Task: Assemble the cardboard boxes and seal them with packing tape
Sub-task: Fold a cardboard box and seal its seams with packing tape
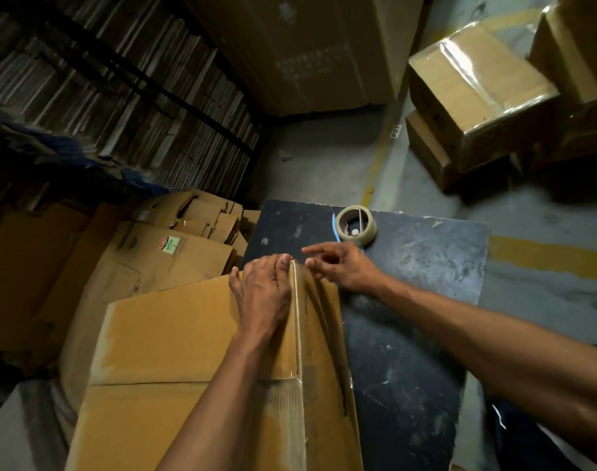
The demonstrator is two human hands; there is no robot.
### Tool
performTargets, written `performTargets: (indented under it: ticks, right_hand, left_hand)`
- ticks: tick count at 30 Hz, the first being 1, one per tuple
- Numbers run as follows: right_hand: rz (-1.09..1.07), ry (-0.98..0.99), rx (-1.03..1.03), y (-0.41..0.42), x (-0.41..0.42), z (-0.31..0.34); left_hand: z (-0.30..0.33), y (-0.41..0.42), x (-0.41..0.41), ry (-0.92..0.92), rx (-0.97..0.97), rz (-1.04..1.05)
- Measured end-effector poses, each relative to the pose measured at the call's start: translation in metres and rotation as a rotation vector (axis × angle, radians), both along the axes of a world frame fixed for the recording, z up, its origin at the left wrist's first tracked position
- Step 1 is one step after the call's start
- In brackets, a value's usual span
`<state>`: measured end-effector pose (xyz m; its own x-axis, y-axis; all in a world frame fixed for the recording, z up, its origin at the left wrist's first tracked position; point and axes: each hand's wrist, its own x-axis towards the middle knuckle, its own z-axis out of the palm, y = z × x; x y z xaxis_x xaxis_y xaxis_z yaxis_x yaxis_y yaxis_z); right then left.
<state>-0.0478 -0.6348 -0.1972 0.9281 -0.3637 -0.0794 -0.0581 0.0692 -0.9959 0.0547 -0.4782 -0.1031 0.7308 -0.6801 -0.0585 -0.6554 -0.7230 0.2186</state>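
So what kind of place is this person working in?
Probably a warehouse or packing area: flattened cartons stacked high on the left, taped boxes piled on a concrete floor with yellow line markings, and a tape roll on the worktable.

Matt brown cardboard box with glossy clear tape; scuffed, dark, worn tabletop.

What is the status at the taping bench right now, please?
Left hand pressing clear tape strip onto brown cardboard box. Right hand open beside the seam, holding nothing. Clear packing tape roll idle on dark tabletop; nothing obstructing.
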Motion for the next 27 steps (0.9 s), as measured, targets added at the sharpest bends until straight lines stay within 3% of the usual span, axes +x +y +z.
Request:
performTargets:
  ticks: [2, 9, 14, 18, 25, 27]
  right_hand:
    - [-0.023, -0.043, 0.012, 0.019, -0.003, 0.0]
    - [0.013, 0.007, -0.239, 0.023, -0.016, -0.012]
    - [0.141, 0.052, -0.159, 0.028, -0.03, -0.003]
    - [0.096, 0.093, -0.274, 0.041, -0.021, 0.004]
    - [0.028, 0.038, -0.13, 0.048, -0.047, -0.004]
    - [0.04, 0.002, -0.201, 0.057, -0.05, 0.009]
  left_hand:
    - [0.002, -0.002, -0.001, 0.006, 0.001, 0.008]
    - [0.009, -0.003, -0.004, 0.018, 0.024, -0.001]
    - [0.013, 0.011, 0.005, 0.061, -0.158, -0.039]
    - [0.016, 0.035, 0.0, -0.076, -0.273, -0.027]
    - [0.023, 0.091, -0.019, -0.115, -0.197, -0.054]
    - [0.025, 0.103, -0.027, -0.115, -0.198, -0.017]
